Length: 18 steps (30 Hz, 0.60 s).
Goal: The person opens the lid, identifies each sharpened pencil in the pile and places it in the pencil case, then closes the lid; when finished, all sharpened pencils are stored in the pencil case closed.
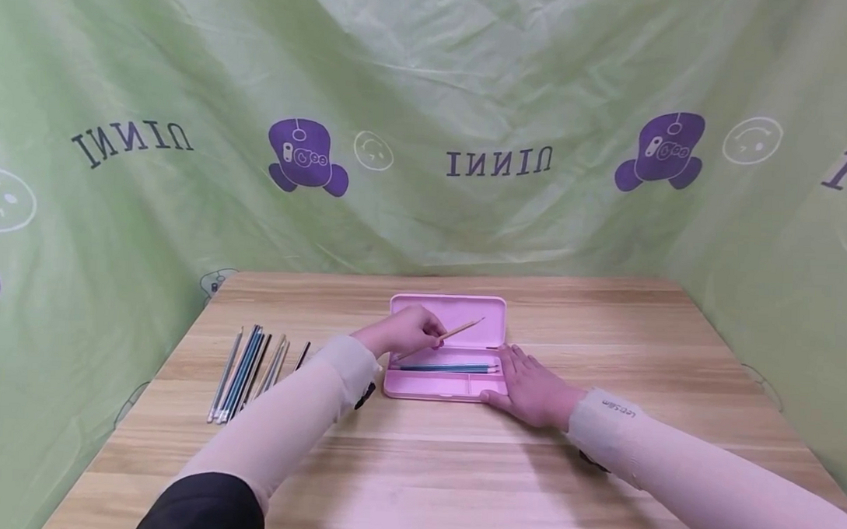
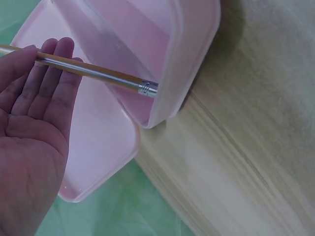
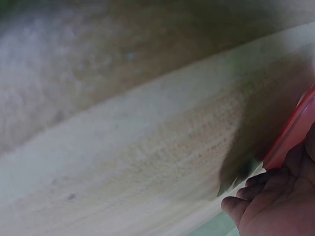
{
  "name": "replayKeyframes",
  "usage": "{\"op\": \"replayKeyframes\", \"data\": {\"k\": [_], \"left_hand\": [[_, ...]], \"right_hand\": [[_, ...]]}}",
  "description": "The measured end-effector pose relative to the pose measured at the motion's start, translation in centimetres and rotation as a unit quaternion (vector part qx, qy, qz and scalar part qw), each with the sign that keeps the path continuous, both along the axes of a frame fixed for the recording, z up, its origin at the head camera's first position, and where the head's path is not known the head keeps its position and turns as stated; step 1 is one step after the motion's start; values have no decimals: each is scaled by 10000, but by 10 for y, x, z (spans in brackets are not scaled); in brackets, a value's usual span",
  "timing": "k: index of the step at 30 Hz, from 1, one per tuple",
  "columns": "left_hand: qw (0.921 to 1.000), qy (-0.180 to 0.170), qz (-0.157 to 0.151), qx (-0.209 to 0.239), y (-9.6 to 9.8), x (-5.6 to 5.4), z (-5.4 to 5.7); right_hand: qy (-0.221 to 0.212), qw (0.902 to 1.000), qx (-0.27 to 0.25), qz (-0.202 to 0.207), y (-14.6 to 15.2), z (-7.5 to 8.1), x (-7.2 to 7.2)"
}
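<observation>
A yellow pencil (image 1: 460, 328), pinched in your left hand (image 1: 409, 331), slants over the open pink pencil case (image 1: 488, 309); your straight-fingered right hand (image 1: 537, 389) touches its right edge. Your left sleeve (image 1: 292, 423) partly hides loose pencils (image 1: 240, 379) on the wood-grain table (image 1: 430, 467). Green printed cloth (image 1: 424, 233) hangs behind.

Left hand (image 1: 409, 331) pinches tan pencil (image 1: 461, 329), tilted over open pink case (image 1: 426, 384). Blue pencils (image 1: 448, 368) inside. Right hand (image 1: 533, 389) touches case's right edge. Loose pencils (image 1: 241, 373) on wood table (image 1: 603, 325), left side.
</observation>
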<state>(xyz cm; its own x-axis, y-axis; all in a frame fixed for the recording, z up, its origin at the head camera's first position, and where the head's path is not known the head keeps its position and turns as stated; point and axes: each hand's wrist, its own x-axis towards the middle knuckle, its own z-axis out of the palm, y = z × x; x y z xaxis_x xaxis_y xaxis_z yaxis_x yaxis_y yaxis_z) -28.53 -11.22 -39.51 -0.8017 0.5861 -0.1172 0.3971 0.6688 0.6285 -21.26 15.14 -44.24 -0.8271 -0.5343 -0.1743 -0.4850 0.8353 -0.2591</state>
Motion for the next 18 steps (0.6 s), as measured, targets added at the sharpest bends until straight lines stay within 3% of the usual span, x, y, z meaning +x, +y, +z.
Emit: {"op": "replayKeyframes", "data": {"k": [5,12,15,18], "left_hand": [[9996,47,-64,-273,6,3,-3],[9966,411,-205,-681,12,5,-11],[9944,654,-380,-743,13,6,-10],[9946,763,-318,-634,7,7,-4]], "right_hand": [[-55,10000,45,29,1,1,0],[-85,9999,-53,61,2,-1,-1],[-16,10000,-50,15,3,-4,-1],[54,9998,-160,61,1,-4,-2]]}}
